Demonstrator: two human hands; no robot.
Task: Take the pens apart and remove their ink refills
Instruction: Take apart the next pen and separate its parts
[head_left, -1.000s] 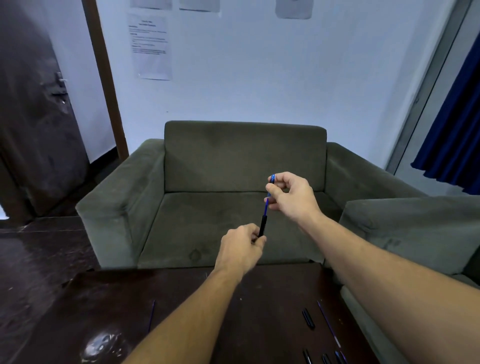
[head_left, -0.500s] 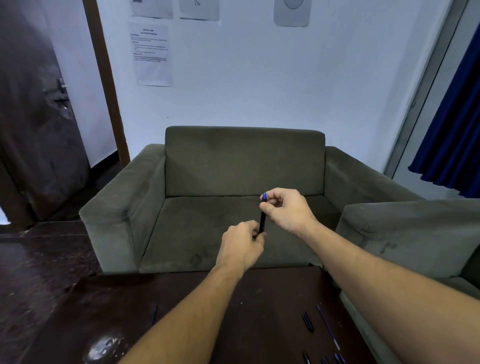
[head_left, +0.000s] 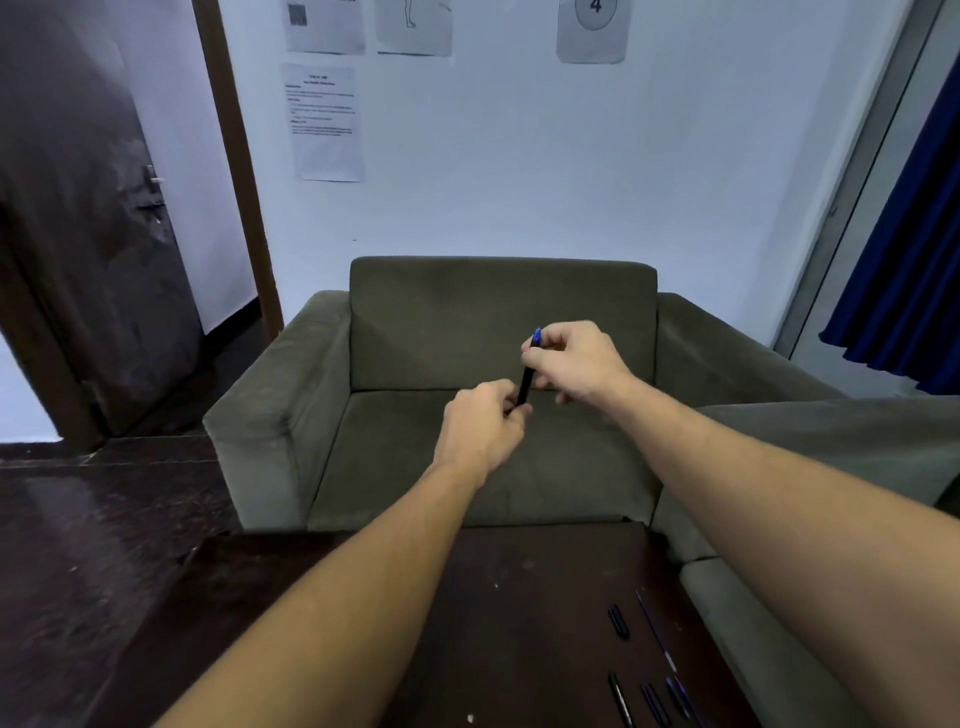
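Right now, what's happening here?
A person holds one black pen up in both hands: left hand grips the lower barrel, right hand pinches the blue top end. It looks mid-disassembly. Pen parts and a thin refill already lie on the dark table below.

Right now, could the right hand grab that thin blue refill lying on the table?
Probably not yet: the right hand is busy pinching the pen with the left hand. The refill lies uncovered on the table.

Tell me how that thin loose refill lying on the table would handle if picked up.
The refill looks hair-thin and long, so probably light and bendy. Round and lying flat on the smooth table, it would likely roll when nudged and be fiddly to pinch.
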